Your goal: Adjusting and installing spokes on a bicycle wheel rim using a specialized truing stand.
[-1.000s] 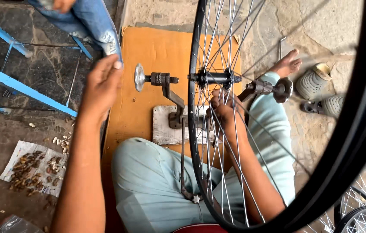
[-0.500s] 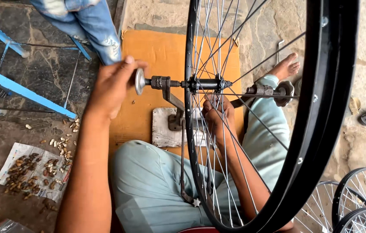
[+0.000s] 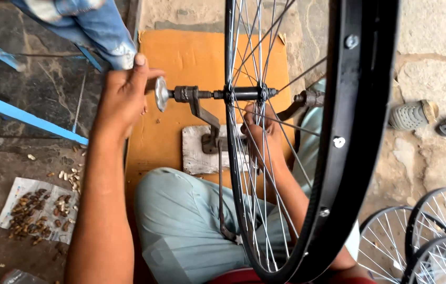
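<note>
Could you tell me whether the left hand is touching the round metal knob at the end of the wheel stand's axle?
Touching: the head view shows the left hand wrapped against the round metal knob, no gap visible.

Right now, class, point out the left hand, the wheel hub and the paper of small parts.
left hand [image 3: 123,97], head view, back of the hand.
wheel hub [image 3: 246,93], head view, dark barrel.
paper of small parts [image 3: 15,189], head view, bare edge.

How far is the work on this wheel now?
Done: the wheel sits upright in the stand, hub on its axle. In hand: the left hand is at the round knob; the right hand reaches among the spokes. What is left cannot be told.
</note>
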